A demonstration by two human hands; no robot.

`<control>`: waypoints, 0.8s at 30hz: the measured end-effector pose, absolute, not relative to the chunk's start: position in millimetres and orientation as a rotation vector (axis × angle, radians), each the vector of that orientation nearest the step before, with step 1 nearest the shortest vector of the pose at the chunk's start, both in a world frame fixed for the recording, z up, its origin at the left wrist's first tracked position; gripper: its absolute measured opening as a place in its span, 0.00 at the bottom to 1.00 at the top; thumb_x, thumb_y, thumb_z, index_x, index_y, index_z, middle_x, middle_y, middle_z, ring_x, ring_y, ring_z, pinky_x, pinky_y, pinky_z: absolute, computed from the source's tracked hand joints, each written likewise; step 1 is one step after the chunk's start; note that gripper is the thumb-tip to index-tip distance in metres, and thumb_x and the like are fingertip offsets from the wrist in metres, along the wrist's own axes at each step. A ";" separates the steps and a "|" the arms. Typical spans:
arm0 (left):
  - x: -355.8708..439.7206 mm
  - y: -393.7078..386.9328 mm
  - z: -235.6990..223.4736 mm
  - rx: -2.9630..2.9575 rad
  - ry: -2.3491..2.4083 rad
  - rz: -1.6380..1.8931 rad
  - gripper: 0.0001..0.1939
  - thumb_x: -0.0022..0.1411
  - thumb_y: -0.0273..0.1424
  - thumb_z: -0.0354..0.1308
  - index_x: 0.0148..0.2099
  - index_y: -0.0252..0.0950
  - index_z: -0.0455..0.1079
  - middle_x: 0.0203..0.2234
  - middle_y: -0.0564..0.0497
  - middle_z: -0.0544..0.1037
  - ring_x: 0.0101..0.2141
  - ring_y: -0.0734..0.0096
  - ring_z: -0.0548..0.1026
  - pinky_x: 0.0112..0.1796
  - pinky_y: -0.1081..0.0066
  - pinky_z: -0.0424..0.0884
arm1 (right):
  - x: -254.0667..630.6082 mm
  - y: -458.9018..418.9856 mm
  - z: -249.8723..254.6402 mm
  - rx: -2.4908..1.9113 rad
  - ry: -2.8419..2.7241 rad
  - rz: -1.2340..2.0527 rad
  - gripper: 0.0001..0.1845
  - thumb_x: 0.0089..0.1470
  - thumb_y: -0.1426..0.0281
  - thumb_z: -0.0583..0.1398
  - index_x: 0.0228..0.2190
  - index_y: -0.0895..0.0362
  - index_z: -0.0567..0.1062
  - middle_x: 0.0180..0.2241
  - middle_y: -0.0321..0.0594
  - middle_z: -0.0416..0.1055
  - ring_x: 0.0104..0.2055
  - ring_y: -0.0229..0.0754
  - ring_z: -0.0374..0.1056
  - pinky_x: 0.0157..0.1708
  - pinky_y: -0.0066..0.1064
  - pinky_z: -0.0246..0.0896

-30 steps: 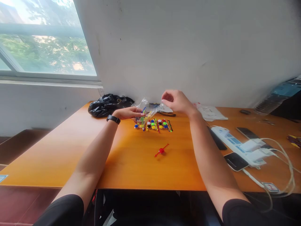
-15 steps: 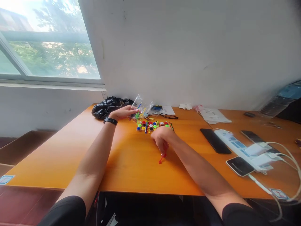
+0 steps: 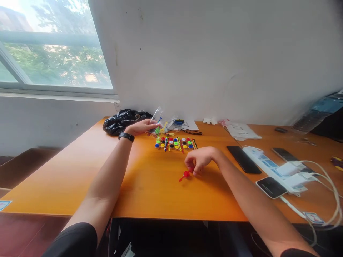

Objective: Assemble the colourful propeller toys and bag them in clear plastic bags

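My left hand (image 3: 144, 127) is closed on the edge of a clear plastic bag (image 3: 158, 113), with blue, green and yellow plastic pieces showing in and beside it. My right hand (image 3: 200, 159) is low over the table, its fingers curled round a small red plastic piece (image 3: 191, 169). Just left of those fingertips, a round red button-like piece (image 3: 186, 174) and a red arrow-tipped stick (image 3: 182, 178) lie on the wood. Farther back, rows of coloured round pieces (image 3: 172, 142) alternate with thin coloured sticks (image 3: 194, 144).
A black plastic bag (image 3: 125, 121) lies beyond my left wrist. Papers (image 3: 242, 131) rest near the wall. At right are a black phone (image 3: 243, 159), a white power strip (image 3: 264, 166) with chargers and cables, and a white device (image 3: 271, 187). The wooden table (image 3: 150, 192) ends in front of me.
My right hand has moved right, away from the red arrow-tipped stick it was holding. That stick and a round red piece now show on the table. The left hand still holds the bag.
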State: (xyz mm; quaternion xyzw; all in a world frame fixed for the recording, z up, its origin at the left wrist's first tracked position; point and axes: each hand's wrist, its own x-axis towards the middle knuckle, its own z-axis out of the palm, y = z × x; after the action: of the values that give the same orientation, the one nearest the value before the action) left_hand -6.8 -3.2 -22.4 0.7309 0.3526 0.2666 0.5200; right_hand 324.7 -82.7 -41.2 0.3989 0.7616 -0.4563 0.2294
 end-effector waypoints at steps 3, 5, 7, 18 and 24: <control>-2.2 -7.2 -16.1 1.780 0.796 0.621 0.29 0.60 0.55 0.70 0.43 0.31 0.78 0.26 0.51 0.74 0.22 0.79 0.68 0.21 0.79 0.64 | 342.1 -95.5 -53.9 1.112 2.261 -1.353 0.30 0.45 0.47 0.73 0.36 0.60 0.80 0.31 0.41 0.80 0.32 0.43 0.77 0.33 0.31 0.69; 2.5 -10.1 -10.8 1.801 0.749 0.598 0.28 0.61 0.54 0.70 0.43 0.31 0.78 0.26 0.51 0.74 0.22 0.79 0.67 0.21 0.79 0.65 | 348.7 -102.3 -57.6 1.143 2.410 -1.408 0.28 0.50 0.50 0.72 0.41 0.60 0.81 0.32 0.42 0.80 0.33 0.43 0.76 0.34 0.30 0.68; 9.0 -13.2 -7.5 1.819 0.685 0.564 0.26 0.60 0.52 0.72 0.42 0.31 0.77 0.26 0.52 0.73 0.22 0.79 0.67 0.22 0.78 0.66 | 352.0 -108.0 -59.2 1.173 2.531 -1.453 0.26 0.51 0.53 0.72 0.42 0.60 0.81 0.34 0.42 0.80 0.35 0.42 0.74 0.34 0.29 0.66; 53.9 -107.0 -78.1 1.544 0.694 0.571 0.25 0.55 0.46 0.76 0.44 0.32 0.77 0.34 0.47 0.80 0.30 0.72 0.78 0.26 0.76 0.68 | 359.1 -123.2 -67.8 1.108 2.595 -1.706 0.19 0.56 0.56 0.71 0.39 0.59 0.84 0.36 0.43 0.80 0.36 0.40 0.73 0.37 0.29 0.66; 61.1 -138.6 -99.1 1.415 0.751 0.655 0.26 0.57 0.47 0.76 0.48 0.33 0.77 0.38 0.47 0.81 0.31 0.73 0.77 0.27 0.76 0.68 | 362.2 -130.2 -54.0 0.962 2.483 -1.971 0.19 0.57 0.57 0.71 0.39 0.61 0.84 0.31 0.42 0.79 0.31 0.39 0.73 0.35 0.29 0.69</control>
State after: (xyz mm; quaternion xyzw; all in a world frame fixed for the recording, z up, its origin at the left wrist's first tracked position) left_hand 61.1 -138.6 -99.1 0.6223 0.3304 0.2882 0.6484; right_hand 362.2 -130.2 -54.0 0.2893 0.7468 -0.5927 -0.0854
